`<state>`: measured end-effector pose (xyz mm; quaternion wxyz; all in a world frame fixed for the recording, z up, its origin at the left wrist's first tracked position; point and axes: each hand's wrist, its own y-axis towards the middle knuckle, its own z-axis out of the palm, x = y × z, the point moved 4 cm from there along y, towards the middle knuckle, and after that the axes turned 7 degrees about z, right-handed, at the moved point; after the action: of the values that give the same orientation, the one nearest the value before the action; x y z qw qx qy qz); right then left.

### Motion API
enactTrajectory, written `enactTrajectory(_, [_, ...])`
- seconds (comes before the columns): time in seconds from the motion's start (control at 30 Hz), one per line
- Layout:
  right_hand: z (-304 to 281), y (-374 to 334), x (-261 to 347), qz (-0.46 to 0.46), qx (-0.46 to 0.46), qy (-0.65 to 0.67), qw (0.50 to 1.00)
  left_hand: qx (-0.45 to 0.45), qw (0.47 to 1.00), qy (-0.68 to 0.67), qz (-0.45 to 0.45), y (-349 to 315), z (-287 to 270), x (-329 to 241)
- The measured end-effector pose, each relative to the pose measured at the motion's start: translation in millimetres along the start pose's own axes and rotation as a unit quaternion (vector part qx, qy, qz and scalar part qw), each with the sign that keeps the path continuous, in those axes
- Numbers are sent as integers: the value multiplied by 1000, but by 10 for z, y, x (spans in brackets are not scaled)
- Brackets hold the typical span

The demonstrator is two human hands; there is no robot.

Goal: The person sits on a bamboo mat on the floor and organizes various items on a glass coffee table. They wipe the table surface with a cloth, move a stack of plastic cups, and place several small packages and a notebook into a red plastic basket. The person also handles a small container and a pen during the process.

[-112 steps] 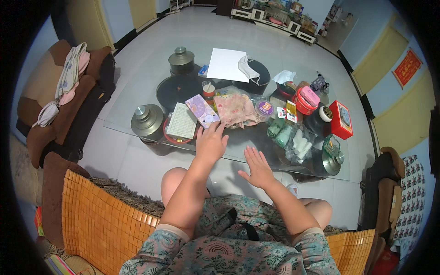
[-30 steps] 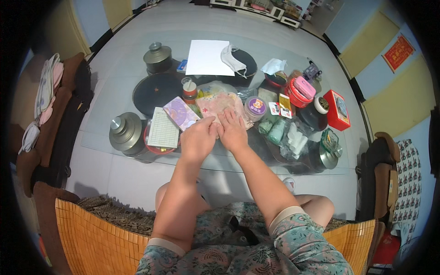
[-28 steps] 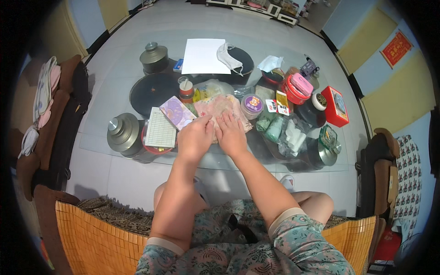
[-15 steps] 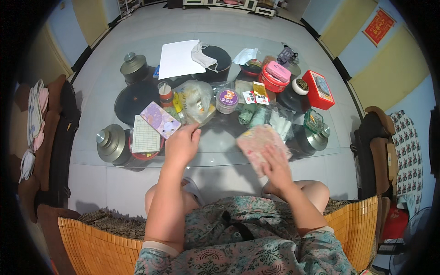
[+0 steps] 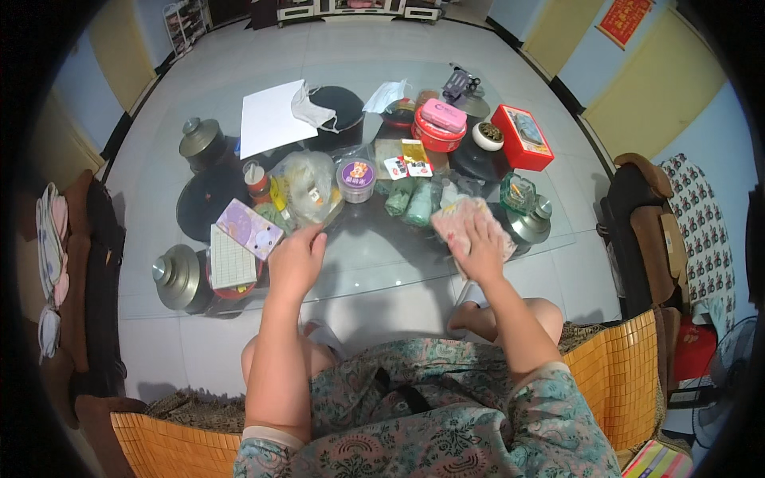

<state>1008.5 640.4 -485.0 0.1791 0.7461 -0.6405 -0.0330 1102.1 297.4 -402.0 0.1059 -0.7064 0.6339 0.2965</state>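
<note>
A pink floral cloth (image 5: pixel 451 222) lies at the front right of the glass table (image 5: pixel 382 259). My right hand (image 5: pixel 481 248) holds it from above, fingers spread over the fabric. My left hand (image 5: pixel 295 261) is at the table's near side with its fingers curled; what they hold, if anything, is hidden. Beside that hand are a purple patterned box (image 5: pixel 249 229) and a crumpled clear plastic bag (image 5: pixel 307 179). Close to the cloth sit green rolled bundles (image 5: pixel 420 203) and a green glass ashtray (image 5: pixel 518 193).
A round tub with a purple lid (image 5: pixel 356 175) stands mid-table. Farther off are a white sheet (image 5: pixel 271 119), face masks (image 5: pixel 313 110), a red tin (image 5: pixel 438 137) and a red box (image 5: pixel 522 137). A white gridded card (image 5: pixel 232 259) lies at left. Metal-capped table supports (image 5: pixel 177 275) flank the glass.
My right hand has moved the cloth forward and to the right, closer to the ashtray. My left hand stays near the purple box. The whole view has shifted slightly.
</note>
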Motion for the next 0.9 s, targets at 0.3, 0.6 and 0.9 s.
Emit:
enactTrajectory(0.3, [-308,-423,93,-46,40,4,998,24,999,13,20,44,129,-45])
enactTrajectory(0.6, [-16,59,115,-30,27,-7,999,39,997,3,61,-58,326,-246])
enactTrajectory(0.9, [-106,-206,27,-8,91,-48,995,52,996,-3,73,-183,166,-210])
